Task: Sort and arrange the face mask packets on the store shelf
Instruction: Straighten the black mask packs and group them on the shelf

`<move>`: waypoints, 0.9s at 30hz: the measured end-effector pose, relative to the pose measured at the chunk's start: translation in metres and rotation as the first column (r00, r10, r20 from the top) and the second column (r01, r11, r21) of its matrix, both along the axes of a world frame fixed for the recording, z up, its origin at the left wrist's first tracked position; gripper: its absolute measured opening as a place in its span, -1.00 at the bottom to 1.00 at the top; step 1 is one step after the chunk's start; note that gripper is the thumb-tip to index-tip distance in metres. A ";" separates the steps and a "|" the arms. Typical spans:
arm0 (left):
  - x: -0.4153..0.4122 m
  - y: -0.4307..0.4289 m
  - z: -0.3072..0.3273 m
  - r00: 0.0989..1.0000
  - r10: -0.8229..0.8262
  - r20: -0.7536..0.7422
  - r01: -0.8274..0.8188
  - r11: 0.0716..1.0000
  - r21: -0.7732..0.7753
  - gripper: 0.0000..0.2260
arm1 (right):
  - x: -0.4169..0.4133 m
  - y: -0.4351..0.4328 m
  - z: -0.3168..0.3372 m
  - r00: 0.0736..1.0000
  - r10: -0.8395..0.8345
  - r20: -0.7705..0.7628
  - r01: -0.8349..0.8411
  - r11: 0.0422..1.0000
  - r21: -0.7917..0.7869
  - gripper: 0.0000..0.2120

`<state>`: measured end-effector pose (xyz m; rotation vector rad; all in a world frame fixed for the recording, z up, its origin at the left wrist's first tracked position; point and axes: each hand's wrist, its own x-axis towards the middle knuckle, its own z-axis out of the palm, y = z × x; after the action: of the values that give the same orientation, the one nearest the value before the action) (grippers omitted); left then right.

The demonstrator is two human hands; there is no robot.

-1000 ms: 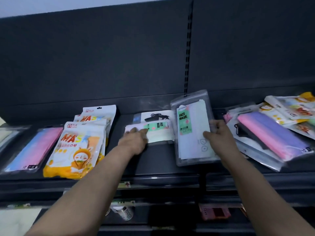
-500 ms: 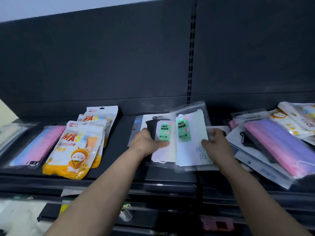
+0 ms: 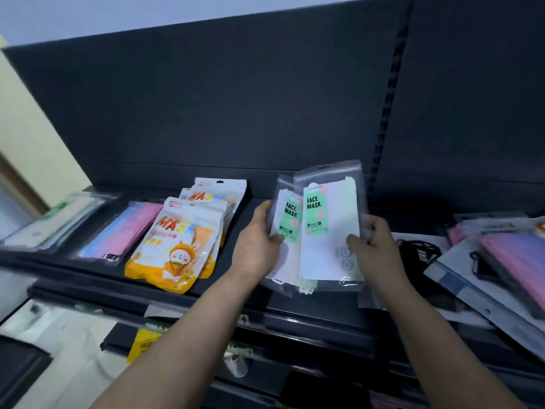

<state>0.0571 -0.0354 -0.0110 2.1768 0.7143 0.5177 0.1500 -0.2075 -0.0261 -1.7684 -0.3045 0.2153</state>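
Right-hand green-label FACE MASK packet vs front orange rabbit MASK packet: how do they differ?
The green-label packet is a clear bag showing pale masks; the orange rabbit packet is printed white and orange. The green-label packet is held upright by the right hand, beside a twin packet in the left hand; the orange rabbit packet lies on the shelf atop a stack. Both read MASK.

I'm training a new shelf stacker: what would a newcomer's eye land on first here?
Two clear packets with green FACE MASK labels stand out at the centre, held above the dark shelf: the left hand grips the rear packet, the right hand the front packet. The orange cartoon packets stacked to their left and the untidy pink pile at right come next.
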 end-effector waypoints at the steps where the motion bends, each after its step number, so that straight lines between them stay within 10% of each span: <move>1: -0.012 0.012 0.002 0.999 0.019 0.032 -0.018 1.000 -0.014 -0.43 | -0.006 0.013 0.003 1.000 0.024 -0.002 -0.024 0.999 0.035 -0.70; 14: -0.182 0.252 0.015 0.917 0.366 0.160 -0.317 0.910 -0.267 -0.49 | -0.113 0.249 0.029 0.937 0.349 -0.031 -0.340 0.927 0.156 -0.69; 27: -0.246 0.481 0.040 0.955 0.294 -0.035 -0.294 0.926 -0.239 -0.48 | -0.173 0.424 0.022 0.983 0.186 -0.007 -0.186 0.983 0.011 -0.73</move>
<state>-0.1886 0.4457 0.0285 1.8519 1.0561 0.5533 -0.0231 0.2162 -0.0043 -1.7286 -0.4652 0.3535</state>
